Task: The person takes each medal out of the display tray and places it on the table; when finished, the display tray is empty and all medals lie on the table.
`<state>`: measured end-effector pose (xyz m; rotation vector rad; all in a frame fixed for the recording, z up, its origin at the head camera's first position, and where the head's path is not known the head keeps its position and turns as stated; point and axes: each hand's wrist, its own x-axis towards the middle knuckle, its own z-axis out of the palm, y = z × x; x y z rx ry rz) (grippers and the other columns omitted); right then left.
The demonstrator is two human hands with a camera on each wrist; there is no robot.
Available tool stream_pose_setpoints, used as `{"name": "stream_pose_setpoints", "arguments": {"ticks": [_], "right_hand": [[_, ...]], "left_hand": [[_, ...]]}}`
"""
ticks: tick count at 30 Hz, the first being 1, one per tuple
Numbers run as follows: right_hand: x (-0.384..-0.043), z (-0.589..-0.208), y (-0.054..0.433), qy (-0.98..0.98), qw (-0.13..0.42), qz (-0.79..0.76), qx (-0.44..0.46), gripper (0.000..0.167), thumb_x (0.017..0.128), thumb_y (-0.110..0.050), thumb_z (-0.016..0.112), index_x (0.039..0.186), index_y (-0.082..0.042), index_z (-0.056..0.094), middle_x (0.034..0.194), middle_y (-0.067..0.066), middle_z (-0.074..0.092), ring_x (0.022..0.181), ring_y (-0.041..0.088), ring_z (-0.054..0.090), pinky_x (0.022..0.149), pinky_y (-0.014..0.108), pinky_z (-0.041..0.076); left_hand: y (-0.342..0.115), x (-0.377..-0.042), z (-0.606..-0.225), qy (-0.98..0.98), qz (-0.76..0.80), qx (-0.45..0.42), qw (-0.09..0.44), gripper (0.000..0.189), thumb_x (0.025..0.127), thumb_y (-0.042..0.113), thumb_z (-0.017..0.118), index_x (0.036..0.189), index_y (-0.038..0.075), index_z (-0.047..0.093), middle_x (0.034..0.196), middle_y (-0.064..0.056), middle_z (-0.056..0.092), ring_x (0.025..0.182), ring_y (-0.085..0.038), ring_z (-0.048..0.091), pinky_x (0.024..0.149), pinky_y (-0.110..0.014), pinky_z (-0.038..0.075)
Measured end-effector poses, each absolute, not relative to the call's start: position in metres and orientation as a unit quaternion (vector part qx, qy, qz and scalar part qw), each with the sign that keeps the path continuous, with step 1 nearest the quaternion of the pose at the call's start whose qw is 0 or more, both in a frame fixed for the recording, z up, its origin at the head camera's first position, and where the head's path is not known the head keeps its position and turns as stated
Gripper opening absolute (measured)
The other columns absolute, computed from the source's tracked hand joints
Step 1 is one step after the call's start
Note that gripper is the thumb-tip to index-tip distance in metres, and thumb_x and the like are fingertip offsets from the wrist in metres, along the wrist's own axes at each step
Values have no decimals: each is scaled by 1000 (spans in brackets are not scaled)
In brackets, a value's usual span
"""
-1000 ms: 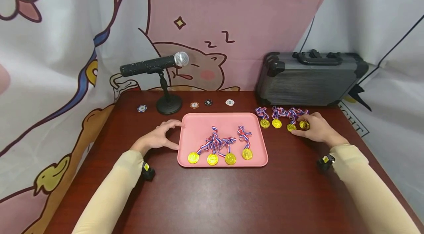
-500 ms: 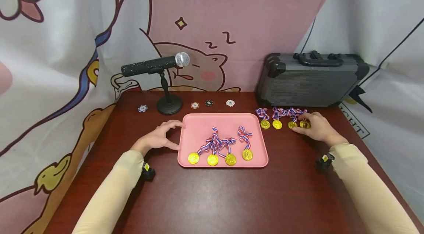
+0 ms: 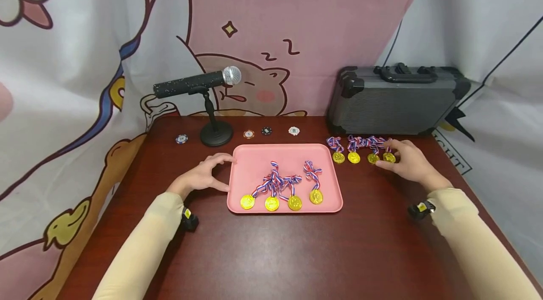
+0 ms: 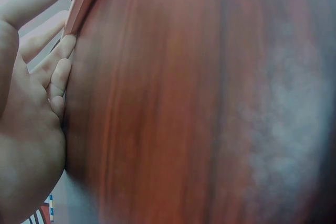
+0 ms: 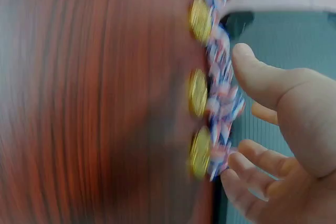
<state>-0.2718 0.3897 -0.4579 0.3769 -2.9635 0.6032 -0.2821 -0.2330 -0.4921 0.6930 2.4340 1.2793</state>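
Your left hand (image 3: 202, 175) is spread at the left rim of the pink tray (image 3: 254, 157), thumb and fingertips at the edge, no clenching round it. Push there and the tray could skid, shaking up the four medals on it: one near the right side (image 3: 316, 196), the other three (image 3: 272, 204) with ribbons bunched together.

Now over to your right hand (image 3: 409, 163): thumb and fingers well apart, nothing grasped, right beside the rightmost medal (image 3: 389, 157) of the row. That medal lies on the surface (image 3: 288, 253), to the right of the tray, its three neighbours lined up to its left.

And here's the danger: those row ribbons (image 3: 375, 141)! Toward the right end they run into one another; I can't tell whether they're knotted. If they are, lifting one medal would drag its neighbour along. Take the disc alone, and the ribbon could trail and snag. The metal case (image 3: 386, 104) stands just behind, so a reach too deep might knock your fingers on it. And that thumb is close to the next medal along (image 3: 374, 158); a careless pinch could nudge it out of line.
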Motion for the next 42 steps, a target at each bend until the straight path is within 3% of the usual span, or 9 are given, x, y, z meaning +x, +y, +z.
{"name": "stream_pose_setpoints", "arguments": {"ticks": [5, 12, 17, 21, 28, 36, 42], "right_hand": [[-260, -454, 347, -946, 54, 258, 189, 55, 89, -25, 87, 131, 2, 64, 118, 23, 68, 101, 38, 68, 84, 56, 57], [-236, -459, 282, -887, -2, 336, 317, 43, 89, -11, 86, 126, -3, 67, 102, 8, 74, 85, 13, 71, 71, 31, 60], [-224, -458, 248, -868, -31, 306, 389, 41, 90, -11, 84, 127, -5, 69, 97, 1, 73, 79, 12, 66, 69, 34, 59], [-218, -458, 230, -876, -67, 247, 408, 40, 92, -16, 83, 129, -11, 69, 98, -1, 67, 76, 14, 60, 67, 28, 54], [-211, -461, 215, -903, -48, 173, 390, 31, 89, -24, 86, 117, -18, 73, 92, -2, 56, 69, 6, 48, 58, 24, 40], [-211, -464, 220, -890, -46, 228, 391, 21, 90, -8, 83, 103, -19, 70, 91, -6, 65, 83, 12, 59, 71, 28, 51], [-216, -452, 244, -877, -13, 314, 364, 28, 90, 1, 80, 113, -13, 72, 100, -6, 71, 80, 9, 58, 69, 30, 53]], "left_hand": [[-233, -282, -492, 849, 448, 237, 151, 84, 74, 14, 96, 147, 13, 56, 156, -12, 47, 139, -41, 35, 114, -68, 27], [-233, -281, -490, 857, 429, 240, 157, 83, 75, 27, 96, 147, 18, 57, 155, -6, 48, 139, -36, 36, 115, -65, 31], [-231, -281, -490, 856, 429, 243, 156, 82, 75, 27, 96, 147, 19, 57, 155, -5, 47, 138, -35, 36, 114, -64, 31], [-232, -281, -491, 860, 423, 239, 158, 82, 75, 29, 96, 147, 21, 57, 155, -4, 47, 139, -35, 36, 115, -65, 31], [-233, -282, -491, 859, 425, 237, 161, 81, 75, 28, 96, 146, 22, 57, 155, -4, 47, 139, -35, 36, 115, -66, 30], [-231, -281, -493, 852, 440, 238, 154, 82, 75, 15, 95, 148, 14, 56, 157, -11, 45, 140, -41, 34, 115, -69, 26], [-225, -271, -476, 845, 448, 246, 157, 81, 76, 8, 92, 148, 4, 55, 157, -20, 43, 139, -48, 32, 115, -71, 22]]}}
